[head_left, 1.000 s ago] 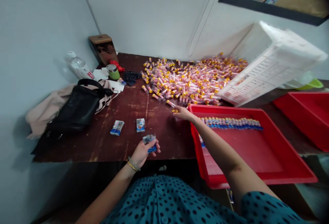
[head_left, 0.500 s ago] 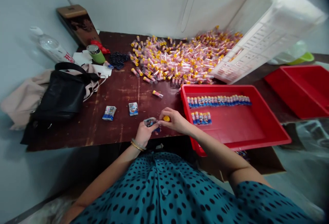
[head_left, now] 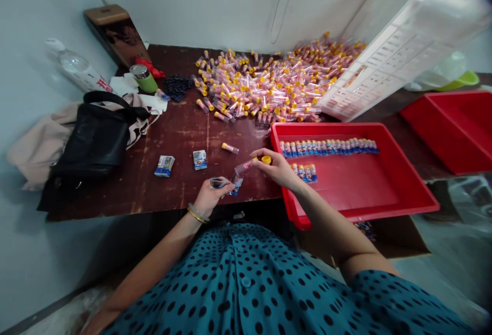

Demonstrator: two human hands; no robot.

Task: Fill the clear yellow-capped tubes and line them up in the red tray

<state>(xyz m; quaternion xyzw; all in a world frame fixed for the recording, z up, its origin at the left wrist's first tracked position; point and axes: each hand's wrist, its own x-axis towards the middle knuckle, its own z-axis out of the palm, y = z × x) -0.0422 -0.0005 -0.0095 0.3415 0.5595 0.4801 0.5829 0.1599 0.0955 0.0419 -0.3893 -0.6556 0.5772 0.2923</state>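
My left hand (head_left: pixel 212 195) is closed on small printed paper slips (head_left: pixel 226 185) above the front edge of the dark wooden table (head_left: pixel 177 171). Level with it and a little to the right, my right hand (head_left: pixel 277 167) pinches a clear tube (head_left: pixel 245 166) and its yellow cap (head_left: pixel 266 159), the cap off the tube's end. A single yellow-capped tube (head_left: pixel 229 147) lies on the table just beyond my hands. Farther back spreads a big heap of the same tubes (head_left: pixel 269 84).
A red tray (head_left: pixel 388 202) at the right holds rows of filled tubes (head_left: pixel 328 146). Two slip packets (head_left: pixel 164 165) (head_left: pixel 199 159) lie left of my hands. A black bag (head_left: pixel 94 140), a green cup (head_left: pixel 143 78), a bottle (head_left: pixel 77 70), a white crate (head_left: pixel 400 48) and a second red tray (head_left: pixel 453 125) surround the table.
My right hand reached to the heap, came back with a tube to my left hand, then drew apart with the cap off. The camera tilted down.
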